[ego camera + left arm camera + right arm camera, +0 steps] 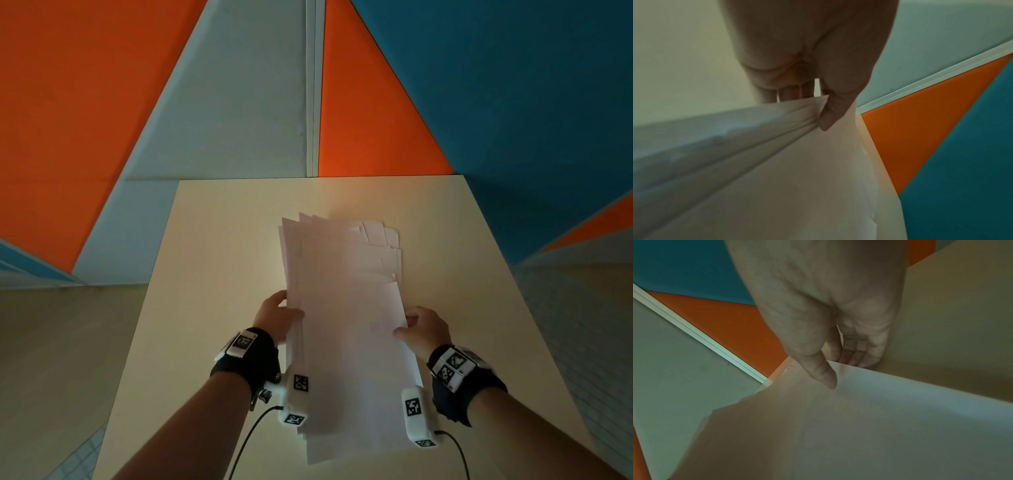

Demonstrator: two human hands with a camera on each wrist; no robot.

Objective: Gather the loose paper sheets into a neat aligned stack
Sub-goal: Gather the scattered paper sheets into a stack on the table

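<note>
A bundle of white paper sheets (346, 308) is held above the beige table (219, 246), its far edges fanned and uneven. My left hand (277, 317) grips the bundle's left edge, thumb on top and fingers beneath. In the left wrist view the left hand (818, 104) pinches several layered sheets (756, 162). My right hand (419, 329) grips the right edge. In the right wrist view the right hand (838, 368) has its thumb on the top sheet (859, 426) and its fingers under the paper.
The table butts against a wall of orange (363, 130), grey (239, 102) and blue (513, 102) panels. Pale floor (61, 342) lies to the left and right of the table. Black cables (246, 442) trail from both wrist cameras.
</note>
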